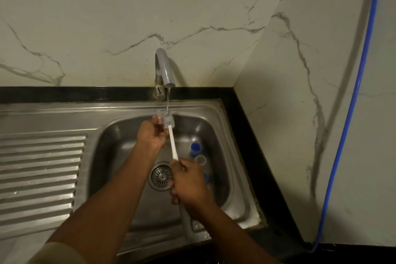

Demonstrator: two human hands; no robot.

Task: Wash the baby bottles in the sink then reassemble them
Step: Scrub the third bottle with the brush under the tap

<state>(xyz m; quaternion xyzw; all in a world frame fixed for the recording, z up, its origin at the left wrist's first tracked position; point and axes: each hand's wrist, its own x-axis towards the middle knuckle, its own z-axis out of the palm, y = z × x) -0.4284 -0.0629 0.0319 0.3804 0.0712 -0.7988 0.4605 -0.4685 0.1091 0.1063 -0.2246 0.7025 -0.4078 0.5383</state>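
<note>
Left grip (pixel 150 135), at the centre of the frame, pinches a small clear bottle part (pixel 159 117) under the thin water stream (pixel 167 98) falling from the grey tap (pixel 164 68). Right grip (pixel 188 182), lower and just right of centre, is curled round the white handle of the bottle brush (pixel 173 141), whose grey bristle head touches the clear part. Both are above the steel sink (pixel 128 109). In its basin, right of the hands, lie a blue cap (pixel 195 149), a clear ring (pixel 200 159) and another blue piece (pixel 206 178), near the drain strainer (pixel 161 176). A ribbed drainboard (pixel 40 169) fills the left; a blue hose (pixel 351 113) runs down the right.
</note>
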